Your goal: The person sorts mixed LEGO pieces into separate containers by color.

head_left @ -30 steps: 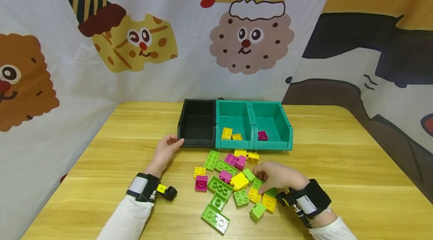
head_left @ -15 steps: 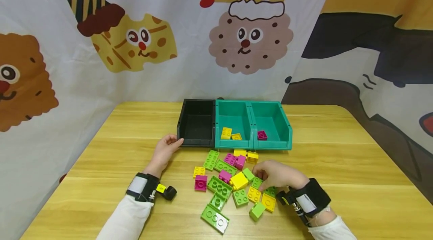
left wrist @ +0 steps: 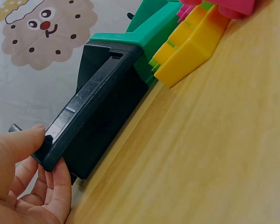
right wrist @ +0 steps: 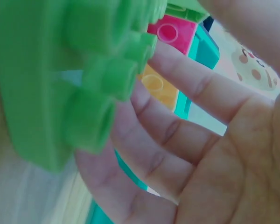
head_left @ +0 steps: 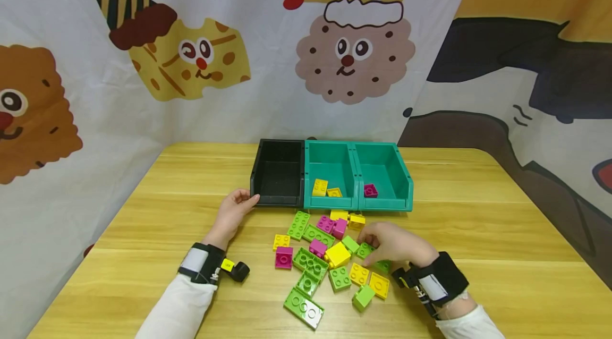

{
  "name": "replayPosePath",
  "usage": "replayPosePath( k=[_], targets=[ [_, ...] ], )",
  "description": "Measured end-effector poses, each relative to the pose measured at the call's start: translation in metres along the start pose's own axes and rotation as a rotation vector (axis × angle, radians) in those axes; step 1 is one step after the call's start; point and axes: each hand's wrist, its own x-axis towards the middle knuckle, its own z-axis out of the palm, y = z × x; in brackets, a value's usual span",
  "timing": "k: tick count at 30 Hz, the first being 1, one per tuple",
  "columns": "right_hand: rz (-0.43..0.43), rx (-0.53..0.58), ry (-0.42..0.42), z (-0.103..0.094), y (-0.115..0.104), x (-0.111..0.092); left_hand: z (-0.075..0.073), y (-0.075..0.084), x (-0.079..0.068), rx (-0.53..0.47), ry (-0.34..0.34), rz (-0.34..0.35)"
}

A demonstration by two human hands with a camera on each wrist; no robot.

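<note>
Head view: the left hand [head_left: 231,218], left of the frame's middle, pinches the near left corner of the black bin [head_left: 279,201]; the left wrist view shows its thumb over the rim and fingers curled beneath. Probable reason: to steady the joined row. The right hand [head_left: 399,243], lower right of centre, arches over a long green brick [head_left: 365,249], thumb and fingertips apart about one end. In the right wrist view the fingers reach past the studs; cannot tell whether they clamp it. The arched pose would suit singling out one piece from close neighbours.

Position: the long green brick lies beneath the right hand, well apart from the left. A yellow brick [head_left: 359,274] sits just below the right thumb in the frame; the other loose bricks [head_left: 307,262] spread over the bench [head_left: 478,211], mostly between the hands.

Farther up, the middle teal bin [head_left: 330,161] holds two yellow pieces [head_left: 320,187], and the right teal bin [head_left: 377,163] one magenta piece [head_left: 370,191]; placement looks to be by colour. A printed cloth [head_left: 268,105] fills the upper frame.
</note>
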Motion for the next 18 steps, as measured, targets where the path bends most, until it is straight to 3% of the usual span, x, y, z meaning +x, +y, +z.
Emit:
replayPosePath(
  k=[18],
  targets=[
    [0.019, -0.084, 0.078, 0.0056, 0.0028, 0.0065, 0.0001, 0.0011, -0.0011, -0.001, -0.006, 0.016]
  ],
)
